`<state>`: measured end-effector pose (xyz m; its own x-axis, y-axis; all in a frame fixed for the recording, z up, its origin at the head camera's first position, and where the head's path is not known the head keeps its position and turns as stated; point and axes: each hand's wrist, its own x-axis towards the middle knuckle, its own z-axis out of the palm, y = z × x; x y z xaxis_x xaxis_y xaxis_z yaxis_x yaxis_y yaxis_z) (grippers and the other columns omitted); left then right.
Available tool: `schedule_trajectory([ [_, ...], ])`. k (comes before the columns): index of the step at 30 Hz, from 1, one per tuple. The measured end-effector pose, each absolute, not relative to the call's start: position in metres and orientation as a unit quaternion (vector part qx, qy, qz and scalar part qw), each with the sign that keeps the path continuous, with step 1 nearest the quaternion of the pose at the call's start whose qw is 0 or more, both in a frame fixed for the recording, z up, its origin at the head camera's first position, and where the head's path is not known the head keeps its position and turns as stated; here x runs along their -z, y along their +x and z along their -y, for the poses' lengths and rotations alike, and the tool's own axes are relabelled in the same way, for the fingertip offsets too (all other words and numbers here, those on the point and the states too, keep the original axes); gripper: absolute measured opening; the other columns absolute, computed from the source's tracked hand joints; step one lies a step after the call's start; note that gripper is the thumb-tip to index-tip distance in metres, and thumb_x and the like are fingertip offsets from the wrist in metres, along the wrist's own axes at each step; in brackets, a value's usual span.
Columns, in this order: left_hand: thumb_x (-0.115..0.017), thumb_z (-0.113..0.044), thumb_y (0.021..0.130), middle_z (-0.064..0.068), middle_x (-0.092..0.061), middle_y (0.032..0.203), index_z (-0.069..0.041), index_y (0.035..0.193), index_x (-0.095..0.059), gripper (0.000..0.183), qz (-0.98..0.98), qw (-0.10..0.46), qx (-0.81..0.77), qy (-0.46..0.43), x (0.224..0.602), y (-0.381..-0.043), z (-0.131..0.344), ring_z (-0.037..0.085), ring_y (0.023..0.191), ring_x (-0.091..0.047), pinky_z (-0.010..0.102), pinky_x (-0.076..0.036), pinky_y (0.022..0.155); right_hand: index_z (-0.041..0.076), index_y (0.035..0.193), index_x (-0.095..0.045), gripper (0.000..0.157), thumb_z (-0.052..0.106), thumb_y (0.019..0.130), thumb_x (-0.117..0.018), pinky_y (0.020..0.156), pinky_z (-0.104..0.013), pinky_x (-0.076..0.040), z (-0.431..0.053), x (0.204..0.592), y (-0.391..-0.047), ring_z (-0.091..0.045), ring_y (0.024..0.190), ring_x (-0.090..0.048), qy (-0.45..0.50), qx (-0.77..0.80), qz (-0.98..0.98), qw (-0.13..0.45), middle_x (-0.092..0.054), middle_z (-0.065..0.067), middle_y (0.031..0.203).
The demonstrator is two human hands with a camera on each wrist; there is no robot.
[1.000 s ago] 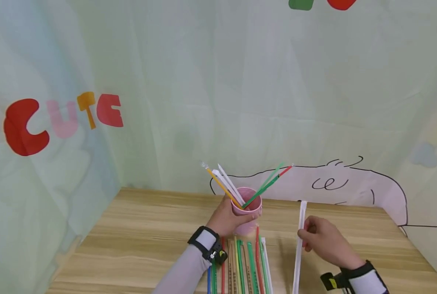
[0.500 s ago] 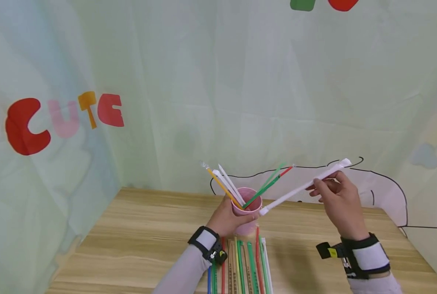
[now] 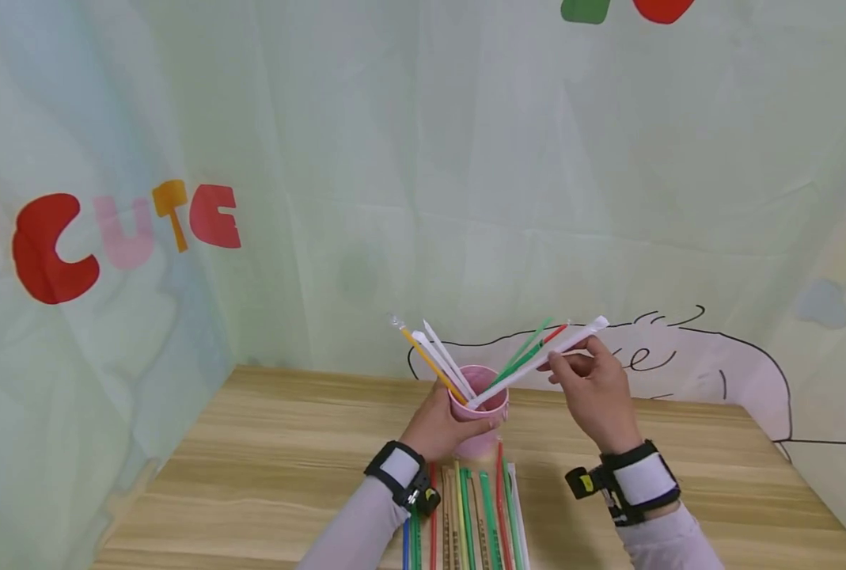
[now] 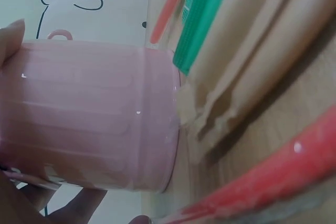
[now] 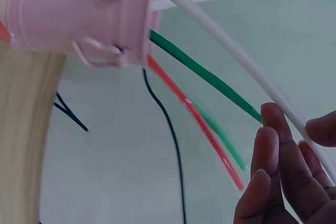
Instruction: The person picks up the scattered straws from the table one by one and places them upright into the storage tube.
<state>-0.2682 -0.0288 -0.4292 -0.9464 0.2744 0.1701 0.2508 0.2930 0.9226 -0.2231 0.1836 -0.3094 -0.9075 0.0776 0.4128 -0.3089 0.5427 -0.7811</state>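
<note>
A pink bucket-shaped cup (image 3: pixel 476 448) stands on the wooden table, and my left hand (image 3: pixel 437 426) grips its left side near the rim. Inside it lean an orange straw (image 3: pixel 431 362), white wrapped straws (image 3: pixel 442 356), green straws (image 3: pixel 514 362) and a red straw (image 3: pixel 555 332). My right hand (image 3: pixel 601 394) pinches a white paper-wrapped straw (image 3: pixel 536 364) near its upper end. That straw slants down to the left, its lower end inside the cup's mouth. In the right wrist view, the thumb and fingers hold the white straw (image 5: pixel 231 45), and the cup (image 5: pixel 79 11) shows small side handles.
Several wrapped straws (image 3: pixel 485 511), brown, green, red, yellow, blue and white, lie side by side in front of the cup. A printed fabric backdrop (image 3: pixel 465 198) hangs behind and beside the table (image 3: pixel 252 475).
My right hand has lifted the white straw off the right of the table, tilted it and carried it left until its lower end entered the cup. My left hand has stayed on the cup.
</note>
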Motion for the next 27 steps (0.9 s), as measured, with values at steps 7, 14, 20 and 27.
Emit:
schedule_trajectory([
  [7,-0.082,-0.051,0.071,-0.002,-0.054,0.127,-0.022,0.139,-0.040,0.085,-0.803,0.007,-0.571,0.167,0.429,-0.269,0.030,0.009,0.108,-0.051,0.044,-0.046,0.098,0.008,0.107,-0.058,0.021,0.023,0.094,-0.064,0.054,-0.033,-0.045,-0.159,0.339,-0.235,-0.017,0.074,-0.065,0.061,-0.463,0.870,0.154,-0.074,-0.010,0.088],
  [14,-0.083,-0.050,0.071,-0.003,-0.051,0.130,-0.026,0.142,-0.031,0.092,-0.799,0.020,-0.577,0.169,0.430,-0.269,0.031,0.010,0.110,-0.051,0.045,-0.047,0.096,0.007,0.095,-0.066,0.017,0.023,0.089,-0.071,0.054,-0.030,-0.046,-0.150,0.360,-0.246,-0.019,0.071,-0.058,0.039,-0.413,0.895,0.166,-0.067,-0.008,0.083],
  [20,-0.083,-0.049,0.071,-0.001,-0.050,0.131,-0.028,0.141,-0.027,0.093,-0.813,0.015,-0.559,0.163,0.429,-0.268,0.032,0.012,0.113,-0.050,0.046,-0.045,0.098,0.006,0.096,-0.063,0.028,0.030,0.086,-0.074,0.047,-0.029,-0.037,-0.155,0.367,-0.250,-0.022,0.064,-0.048,0.012,-0.393,0.903,0.174,-0.056,-0.010,0.078],
  [27,-0.082,-0.053,0.069,0.002,-0.051,0.132,-0.026,0.143,-0.029,0.095,-0.813,0.015,-0.561,0.156,0.427,-0.266,0.033,0.013,0.110,-0.052,0.046,-0.047,0.096,0.004,0.130,-0.046,0.070,0.046,0.081,-0.075,0.065,-0.033,-0.050,-0.163,0.374,-0.249,-0.023,0.087,-0.058,0.031,-0.478,0.874,0.083,-0.056,-0.016,0.106],
])
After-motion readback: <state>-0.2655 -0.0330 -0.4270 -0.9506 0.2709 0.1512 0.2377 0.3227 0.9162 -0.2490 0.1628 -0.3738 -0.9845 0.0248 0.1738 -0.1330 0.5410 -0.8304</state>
